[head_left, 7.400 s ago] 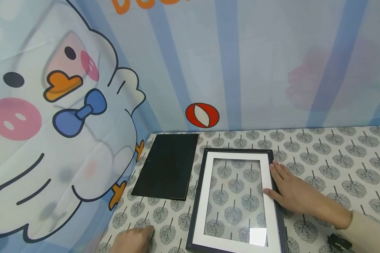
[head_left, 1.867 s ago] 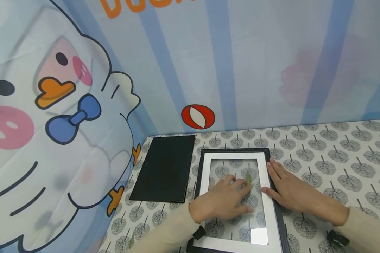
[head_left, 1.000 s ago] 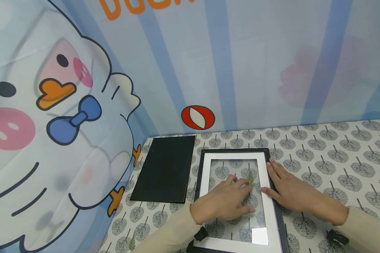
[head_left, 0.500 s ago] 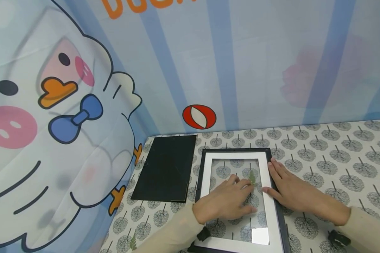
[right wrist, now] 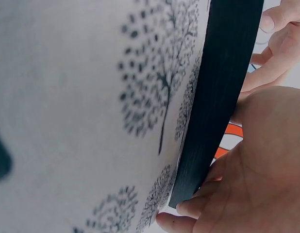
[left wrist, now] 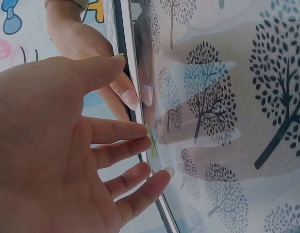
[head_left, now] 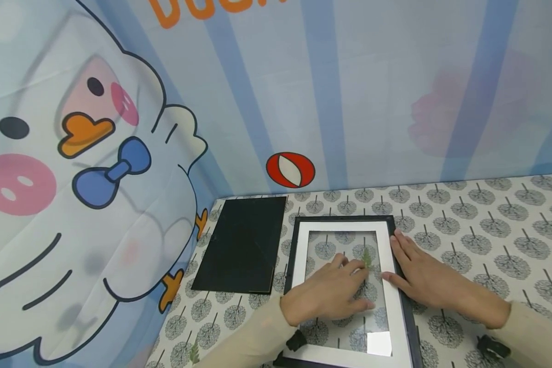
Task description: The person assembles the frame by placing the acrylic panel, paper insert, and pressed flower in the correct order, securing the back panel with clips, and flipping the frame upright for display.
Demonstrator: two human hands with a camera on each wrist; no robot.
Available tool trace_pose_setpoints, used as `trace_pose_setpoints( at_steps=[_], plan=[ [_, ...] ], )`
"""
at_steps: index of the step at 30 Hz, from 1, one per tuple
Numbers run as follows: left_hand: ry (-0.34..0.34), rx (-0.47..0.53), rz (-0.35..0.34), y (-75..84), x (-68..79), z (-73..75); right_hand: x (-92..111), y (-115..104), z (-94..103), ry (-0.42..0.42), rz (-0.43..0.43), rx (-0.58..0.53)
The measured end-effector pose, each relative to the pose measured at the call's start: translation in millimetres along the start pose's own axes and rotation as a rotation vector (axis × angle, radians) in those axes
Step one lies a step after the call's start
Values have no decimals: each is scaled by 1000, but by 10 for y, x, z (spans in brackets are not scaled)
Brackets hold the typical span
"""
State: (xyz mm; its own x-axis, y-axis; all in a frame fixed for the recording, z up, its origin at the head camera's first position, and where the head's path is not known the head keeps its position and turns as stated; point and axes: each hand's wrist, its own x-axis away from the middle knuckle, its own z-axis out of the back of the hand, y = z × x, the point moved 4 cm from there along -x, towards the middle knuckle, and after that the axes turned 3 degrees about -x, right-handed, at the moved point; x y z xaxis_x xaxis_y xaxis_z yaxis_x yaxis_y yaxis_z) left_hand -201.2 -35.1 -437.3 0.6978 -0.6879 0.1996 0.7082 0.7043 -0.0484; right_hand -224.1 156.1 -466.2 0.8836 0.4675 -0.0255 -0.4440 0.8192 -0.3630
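Note:
A picture frame with a black border, white mat and clear pane lies flat on the tablecloth. My left hand reaches over the pane, fingers spread and slightly bent. Its fingertips touch a small green fern leaf in the upper right of the window; in the left wrist view the leaf shows beside them, partly covered. My right hand lies along the frame's right side, thumb over the mat. In the right wrist view its fingers rest along the black outer edge.
A black rectangular board lies left of the frame. Another fern sprig is on the tree-patterned tablecloth at front left, beside the left sleeve. A printed curtain stands behind the table.
Since the oldest frame, my left hand has moved from the front left of the table onto the pane, where a fern leaf now lies. Over the last second both hands stay nearly still.

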Motion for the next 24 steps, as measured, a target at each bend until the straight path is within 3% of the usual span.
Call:
trace_pose_setpoints(
  at_steps=[11,18,24],
  plan=[
    [27,43,-19,10,241,170,16,72,-21,-40,-34,-35],
    [173,-56,-3,-19,522,190,18,59,-36,-43,-34,-53],
    [318,-143,75,-193,867,128,-9,34,-34,-48,-15,-51]
  ],
)
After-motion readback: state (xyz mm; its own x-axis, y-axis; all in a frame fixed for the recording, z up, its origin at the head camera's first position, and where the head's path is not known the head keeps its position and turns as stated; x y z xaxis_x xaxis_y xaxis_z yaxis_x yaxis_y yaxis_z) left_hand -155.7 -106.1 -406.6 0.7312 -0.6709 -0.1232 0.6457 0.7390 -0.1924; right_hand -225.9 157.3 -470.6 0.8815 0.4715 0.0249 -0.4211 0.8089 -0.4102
